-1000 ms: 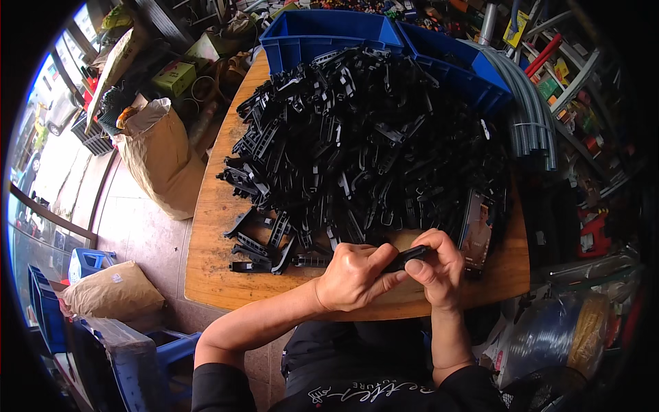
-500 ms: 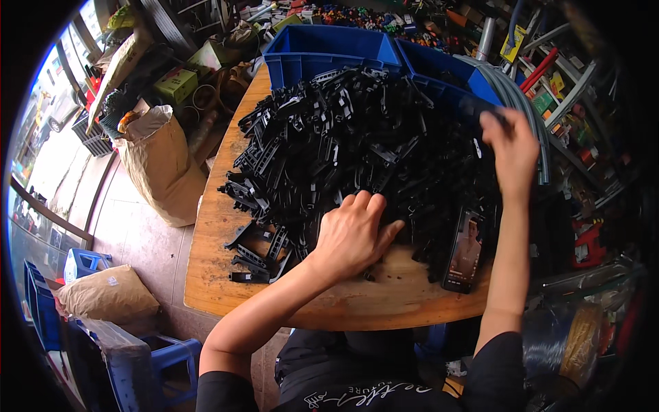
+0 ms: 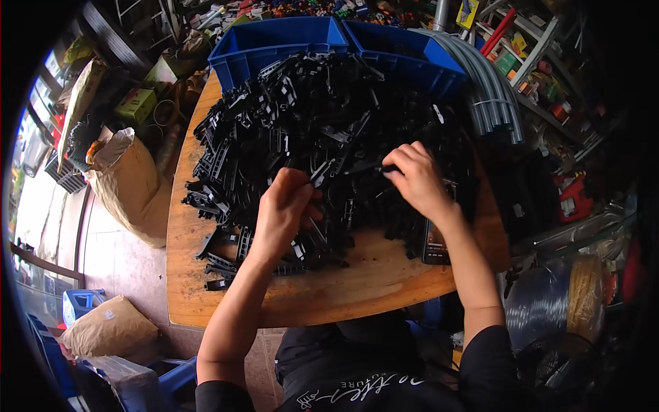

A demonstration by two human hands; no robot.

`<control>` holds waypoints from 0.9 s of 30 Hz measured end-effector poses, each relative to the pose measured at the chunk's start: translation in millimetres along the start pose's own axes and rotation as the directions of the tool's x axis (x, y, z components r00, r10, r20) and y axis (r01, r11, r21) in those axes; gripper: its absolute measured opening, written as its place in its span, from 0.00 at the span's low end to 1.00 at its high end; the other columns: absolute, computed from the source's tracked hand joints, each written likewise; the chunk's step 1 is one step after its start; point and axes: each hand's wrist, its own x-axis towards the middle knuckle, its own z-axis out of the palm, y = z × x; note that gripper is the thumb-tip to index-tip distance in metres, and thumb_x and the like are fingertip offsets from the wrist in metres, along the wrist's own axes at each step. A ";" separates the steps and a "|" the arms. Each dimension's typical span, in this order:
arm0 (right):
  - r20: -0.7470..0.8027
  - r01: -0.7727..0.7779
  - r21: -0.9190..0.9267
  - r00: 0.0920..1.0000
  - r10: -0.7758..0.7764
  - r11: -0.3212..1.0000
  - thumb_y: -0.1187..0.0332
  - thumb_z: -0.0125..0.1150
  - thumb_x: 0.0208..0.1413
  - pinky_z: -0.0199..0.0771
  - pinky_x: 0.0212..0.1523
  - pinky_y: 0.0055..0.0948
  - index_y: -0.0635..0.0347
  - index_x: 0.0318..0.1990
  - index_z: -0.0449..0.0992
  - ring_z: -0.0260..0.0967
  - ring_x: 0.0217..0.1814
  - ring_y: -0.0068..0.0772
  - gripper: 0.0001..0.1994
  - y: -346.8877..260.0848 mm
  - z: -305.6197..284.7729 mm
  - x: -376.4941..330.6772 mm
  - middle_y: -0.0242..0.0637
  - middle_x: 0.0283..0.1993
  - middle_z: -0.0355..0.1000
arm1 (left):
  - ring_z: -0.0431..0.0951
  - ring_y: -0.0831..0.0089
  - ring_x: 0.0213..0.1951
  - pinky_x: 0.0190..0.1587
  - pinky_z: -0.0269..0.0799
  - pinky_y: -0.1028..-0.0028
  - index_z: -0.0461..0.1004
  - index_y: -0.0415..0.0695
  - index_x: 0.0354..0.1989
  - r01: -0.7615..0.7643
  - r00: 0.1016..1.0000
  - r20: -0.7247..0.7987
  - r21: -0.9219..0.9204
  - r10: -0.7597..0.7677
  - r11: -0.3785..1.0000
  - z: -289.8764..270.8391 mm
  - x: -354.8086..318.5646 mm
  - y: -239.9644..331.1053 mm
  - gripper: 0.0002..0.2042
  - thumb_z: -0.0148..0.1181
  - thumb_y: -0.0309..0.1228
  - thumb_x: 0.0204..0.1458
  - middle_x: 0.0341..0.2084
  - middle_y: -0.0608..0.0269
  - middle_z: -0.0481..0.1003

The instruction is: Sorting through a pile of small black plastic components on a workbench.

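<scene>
Wooden desk (image 3: pixel 343 288), near edge bare. Left hand (image 3: pixel 285 209): fingers curled together, clamped on a black plastic strip (image 3: pixel 320 173) whose long axis points up and right, away from the person. Right hand (image 3: pixel 417 180): fingers pinched together on a black part at the pile's right side; its axis cannot be told. Black plastic parts pile (image 3: pixel 309 130) covers mid-desk. Beyond: two blue bins (image 3: pixel 274 44)

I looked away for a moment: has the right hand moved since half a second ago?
Yes. The right hand has come back from the far blue bins toward the person, onto the pile of black parts.
</scene>
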 end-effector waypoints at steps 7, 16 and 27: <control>-0.181 -0.149 0.493 0.946 0.269 0.857 0.77 0.59 0.54 0.65 0.29 0.20 0.61 0.41 0.75 0.63 0.27 0.22 0.07 -77.8 12.8 -24.2 0.32 0.31 0.67 | 0.73 0.74 0.28 0.32 0.70 0.76 0.67 0.38 0.45 0.337 0.931 0.291 -0.461 -0.220 0.821 0.6 -0.5 9.8 0.12 0.46 0.22 0.53 0.31 0.59 0.74; 0.023 -0.228 0.832 0.925 0.379 0.506 0.72 0.59 0.57 0.63 0.35 0.15 0.65 0.42 0.75 0.61 0.34 0.13 0.08 -82.9 13.4 -45.2 0.27 0.37 0.66 | 0.61 0.81 0.16 0.19 0.56 0.82 0.70 0.41 0.43 0.340 0.931 0.251 -0.340 -0.264 0.877 16.1 -5.8 3.1 0.09 0.49 0.26 0.55 0.21 0.66 0.70; -0.026 -0.265 0.715 0.915 0.403 0.647 0.73 0.63 0.52 0.69 0.36 0.15 0.65 0.44 0.75 0.69 0.34 0.17 0.11 -86.0 11.8 -51.0 0.31 0.34 0.73 | 0.67 0.76 0.36 0.39 0.65 0.75 0.64 0.35 0.48 0.063 0.924 0.352 0.244 -0.149 0.968 25.8 -21.2 5.9 0.21 0.57 0.26 0.43 0.32 0.60 0.69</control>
